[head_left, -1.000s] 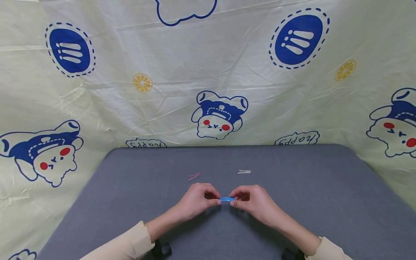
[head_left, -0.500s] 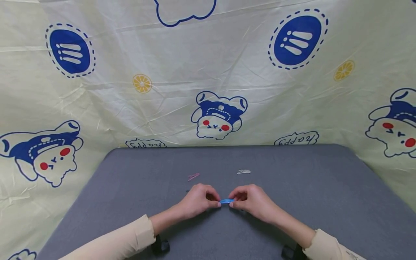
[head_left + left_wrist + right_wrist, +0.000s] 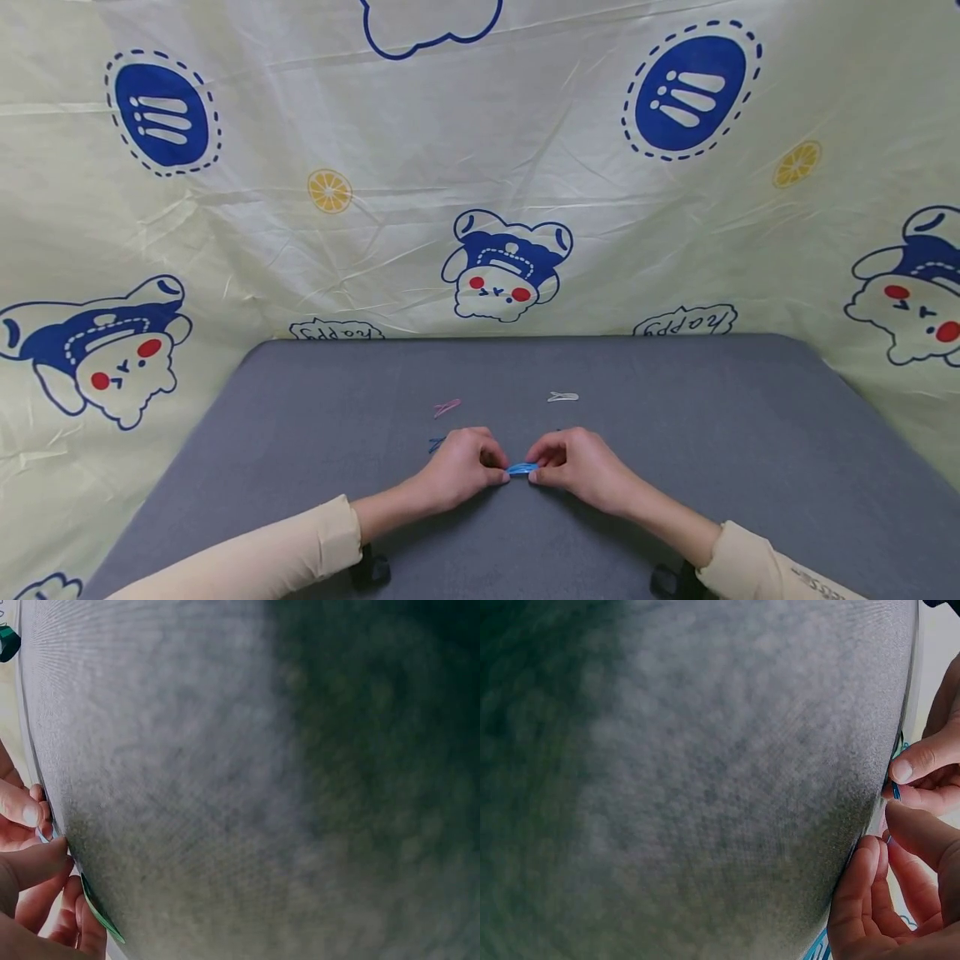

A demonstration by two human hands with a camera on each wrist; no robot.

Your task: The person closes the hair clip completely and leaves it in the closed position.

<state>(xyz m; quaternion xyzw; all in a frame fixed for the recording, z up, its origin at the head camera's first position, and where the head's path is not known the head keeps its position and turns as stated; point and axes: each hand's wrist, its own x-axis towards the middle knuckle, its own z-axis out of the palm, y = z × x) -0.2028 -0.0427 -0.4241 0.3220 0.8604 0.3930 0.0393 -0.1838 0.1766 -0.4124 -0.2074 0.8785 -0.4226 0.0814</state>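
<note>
A light-blue hair clip [image 3: 522, 469] spans the short gap between the two hands, just above the table. The left hand [image 3: 459, 468] pinches its left end between thumb and fingertips. At the other end, the right hand [image 3: 587, 468] pinches it in the same way. In the right wrist view, a narrow blue part of the clip [image 3: 896, 790] shows between the fingertips. A dark-blue clip [image 3: 436, 445] lies just behind the left hand, partly hidden by it.
Farther back on the grey table [image 3: 675, 400] lie a pink hair clip [image 3: 447, 407] and a white hair clip [image 3: 563, 397]. A green leaf-shaped piece [image 3: 99, 911] appears beside the left fingers. Behind the table hangs a printed cloth [image 3: 390, 250].
Both hands have drifted slightly nearer the table's front with the blue hair clip between them. More of the dark-blue clip behind the left hand has come into view.
</note>
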